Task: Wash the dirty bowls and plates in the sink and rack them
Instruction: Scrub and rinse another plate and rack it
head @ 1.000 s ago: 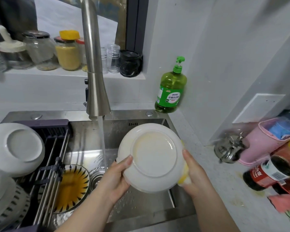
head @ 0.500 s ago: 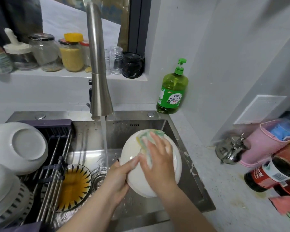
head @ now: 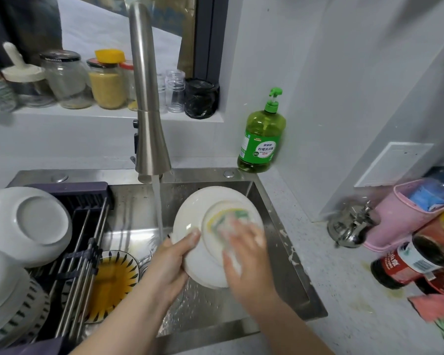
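White is the plate (head: 190,221) we hold tilted over the right half of the sink (head: 280,226), its underside turned up toward us. Our left hand (head: 172,262) grips the plate's left rim, thumb lying on the underside and fingers curled behind. Our right hand (head: 244,254) is blurred; its fingers lie spread and fairly straight on a yellow and green sponge (head: 223,217), pressing it against the ring of the plate's base. Soap film smears the plate around the sponge.

Water runs from the steel tap (head: 149,111) in a thin stream (head: 159,208) just beside the plate's left edge, close to our left thumb.

Across the left part of the sink sits a dark rack (head: 87,226) with steel bars. On it a white bowl (head: 31,226) rests upside down, and more white dishes (head: 10,303) are stacked nearer to us. Below the bars, on the sink floor, lies a dirty bowl (head: 113,280) with a yellow inside and dark stripes round its rim.

At the sink's back right corner stands a green soap bottle (head: 262,142) with a pump top. Jars (head: 69,80) line the window sill behind the tap. On the speckled counter (head: 331,278) to the right we see a pink basket (head: 405,213) and a dark bottle (head: 408,262) lying on its side.
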A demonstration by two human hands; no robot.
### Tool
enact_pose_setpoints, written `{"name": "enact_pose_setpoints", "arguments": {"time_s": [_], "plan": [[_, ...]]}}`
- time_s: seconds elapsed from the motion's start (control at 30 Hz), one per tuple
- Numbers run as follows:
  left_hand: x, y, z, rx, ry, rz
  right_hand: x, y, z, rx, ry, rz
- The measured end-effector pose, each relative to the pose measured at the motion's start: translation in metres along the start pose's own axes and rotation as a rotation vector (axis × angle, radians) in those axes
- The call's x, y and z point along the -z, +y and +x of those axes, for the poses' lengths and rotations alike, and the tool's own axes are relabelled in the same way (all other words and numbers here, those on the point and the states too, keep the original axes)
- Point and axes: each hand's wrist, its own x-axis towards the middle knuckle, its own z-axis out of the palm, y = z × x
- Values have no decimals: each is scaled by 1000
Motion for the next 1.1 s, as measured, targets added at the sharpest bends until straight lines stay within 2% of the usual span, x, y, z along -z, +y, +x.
{"name": "enact_pose_setpoints", "arguments": {"time_s": [0.07,0.13,0.17,0.23,0.3,0.37,0.47,0.53,0.6,0.67,0.73,0.8,0.87,0.9,0.93,0.97,1.0,1.1], "plan": [[3,7,2,-17,-16,-18,5,4,-17,168,-102,32],[6,7,3,-30,-1,-18,14,16,-20,155,-81,39],[5,4,2,-33,4,-1,16,20,-17,94,-41,23],[3,-5,-2,-14,-28,50,17,18,1,-182,69,16],[-3,-12,-7,10,-97,93,11,10,22,-293,152,-10],[-6,-18,-8,17,-132,176,7,-13,43,-214,96,-4],[-3,-19,-7,-58,-103,322,-5,-23,32,183,-121,39],[0,-20,-8,-76,-126,359,-1,-10,41,256,-186,26],[1,-20,-12,-61,-162,329,8,5,56,153,-43,-24],[-1,-18,-12,-74,-173,330,16,23,66,-153,22,-46],[-3,-13,-8,-102,-177,351,15,24,57,-330,48,-41],[-5,-10,-2,-124,-158,365,8,-6,50,-130,58,19],[-6,-7,1,-138,-129,361,-6,-17,39,207,-23,-3],[-5,-7,0,-143,-133,335,-7,-14,45,259,-55,0],[-5,-7,0,-141,-150,299,-3,-6,55,238,-28,3],[-3,-7,-1,-132,-156,278,3,4,63,154,39,23],[-2,-5,-2,-134,-157,266,11,12,70,-21,87,52],[-7,5,-4,-145,-143,145,23,40,62,-749,41,391]]}}
